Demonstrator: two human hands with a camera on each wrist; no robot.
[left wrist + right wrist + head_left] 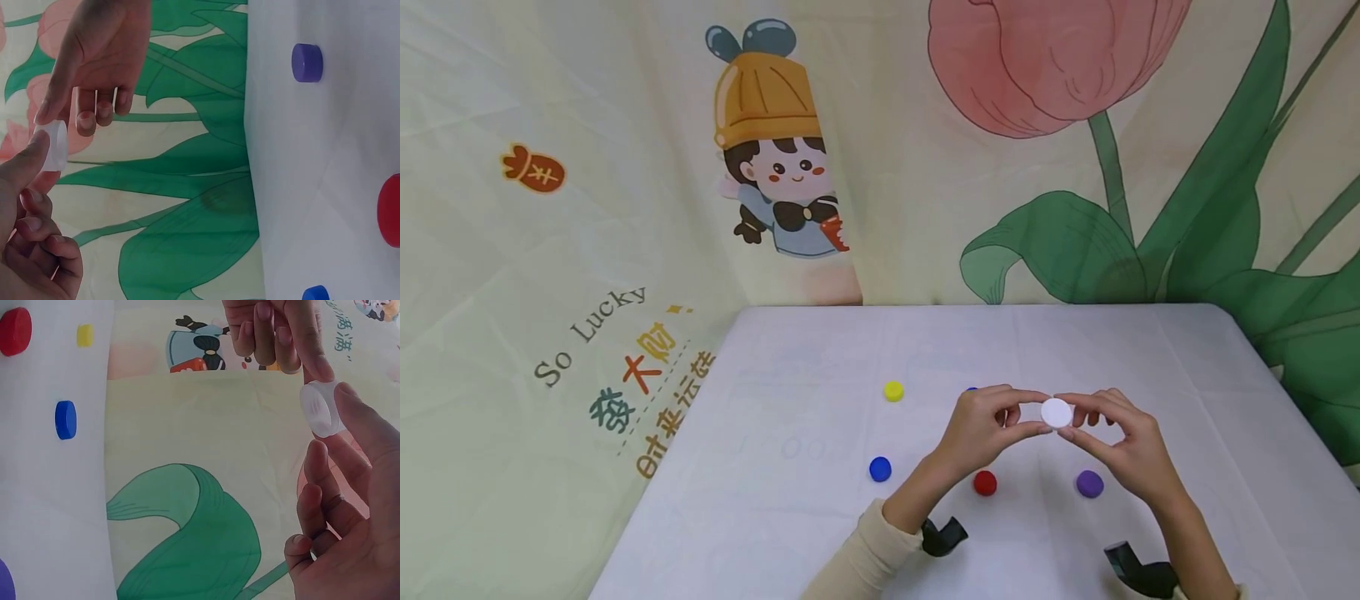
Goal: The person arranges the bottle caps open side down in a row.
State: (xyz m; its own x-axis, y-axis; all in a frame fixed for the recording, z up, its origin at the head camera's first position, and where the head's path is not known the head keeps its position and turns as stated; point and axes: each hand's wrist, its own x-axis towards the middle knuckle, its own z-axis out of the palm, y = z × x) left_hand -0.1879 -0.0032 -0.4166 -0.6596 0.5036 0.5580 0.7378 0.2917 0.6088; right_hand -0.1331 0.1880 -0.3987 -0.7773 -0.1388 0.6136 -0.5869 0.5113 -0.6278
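A round white cap [1057, 413] is held up above the table, one hand at each side of it. With thumb and index finger, the left hand [979, 429] pinches its left edge. The right hand [1133, 446] pinches the opposite edge the same way. Seen from the right wrist, the white cap [320, 409] is a thick, slightly see-through disc with its flat face turned sideways. The other fingers of both hands are bent and off the cap. Below the hands on the table lie a red cap [985, 482] and a purple cap [1090, 484].
On the white table [790, 533] further left are a yellow cap [893, 391] and a blue cap [880, 469]. Another blue cap [65, 420] sits behind the left hand, mostly covered in the head view. A printed curtain [895, 167] hangs behind the table.
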